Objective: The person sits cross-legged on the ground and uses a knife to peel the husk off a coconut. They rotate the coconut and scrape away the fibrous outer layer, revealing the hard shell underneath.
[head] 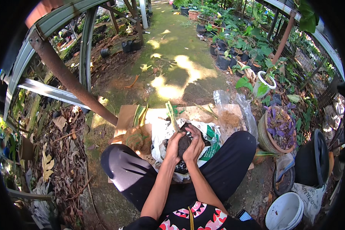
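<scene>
Between my cupped palms is a dark ball of soil (184,146), with a yellow-edged snake plant leaf (172,116) standing up from it at a slight tilt. My left hand (173,146) presses the ball's left side. On the other side, my right hand (195,143) curves around it, fingers bent over the top. Both hands are above an opened white plastic soil bag (159,128) with a green printed panel. Loose dark soil (181,167) shows in the bag beneath my wrists. The leaf's base is hidden in the soil.
A cardboard sheet (123,118) lies under the bag. It bears a ball of brown fibre (135,140) bound with green string, more cut leaves (139,114) and a clear plastic bag (222,99). A clay pot (264,135) and white pots (283,211) stand to the right; a rusty pole (72,82) slants at left.
</scene>
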Tool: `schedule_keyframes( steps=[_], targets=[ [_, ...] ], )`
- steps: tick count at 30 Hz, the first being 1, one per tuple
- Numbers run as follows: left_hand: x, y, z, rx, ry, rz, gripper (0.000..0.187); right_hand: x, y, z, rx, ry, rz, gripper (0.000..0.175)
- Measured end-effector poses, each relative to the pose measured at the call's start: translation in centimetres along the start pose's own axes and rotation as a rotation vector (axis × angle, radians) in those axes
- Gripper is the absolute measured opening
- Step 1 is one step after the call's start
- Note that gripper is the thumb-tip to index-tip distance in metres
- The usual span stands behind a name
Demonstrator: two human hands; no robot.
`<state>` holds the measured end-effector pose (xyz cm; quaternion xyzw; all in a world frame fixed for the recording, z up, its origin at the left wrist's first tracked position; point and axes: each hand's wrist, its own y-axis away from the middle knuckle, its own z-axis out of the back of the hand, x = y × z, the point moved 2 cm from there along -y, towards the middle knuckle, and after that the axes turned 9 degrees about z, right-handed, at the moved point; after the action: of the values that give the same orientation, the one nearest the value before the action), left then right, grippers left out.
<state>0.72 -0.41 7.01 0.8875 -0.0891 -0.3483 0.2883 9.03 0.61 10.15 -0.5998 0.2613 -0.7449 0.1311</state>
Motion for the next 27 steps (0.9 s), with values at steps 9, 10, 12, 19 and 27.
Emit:
schedule_keyframes(
  steps=[9, 10, 12, 19, 27],
  targets=[
    [0.1, -0.1, 0.5, -0.028, -0.032, 0.023, 0.02, -0.6, 0.5, -0.9, -0.123, 0.034, -0.064, 0.045],
    [0.1, -0.2, 0.6, -0.023, -0.036, 0.039, 0.02, -0.6, 0.5, -0.9, -0.138, 0.024, -0.038, 0.044],
    [0.1, -0.4, 0.7, -0.013, -0.073, 0.045, 0.022, -0.8, 0.7, -1.1, -0.159, 0.029, -0.079, 0.043],
    [-0.4, -1.2, 0.9, -0.073, -0.145, 0.017, 0.023, -1.9, -0.1, -1.8, -0.119, -0.067, -0.208, 0.041],
    [-0.1, -1.4, 0.1, -0.133, 0.146, -0.266, 0.036, -4.6, -0.5, -1.8, -0.132, -0.558, -0.651, 0.055]
  ],
)
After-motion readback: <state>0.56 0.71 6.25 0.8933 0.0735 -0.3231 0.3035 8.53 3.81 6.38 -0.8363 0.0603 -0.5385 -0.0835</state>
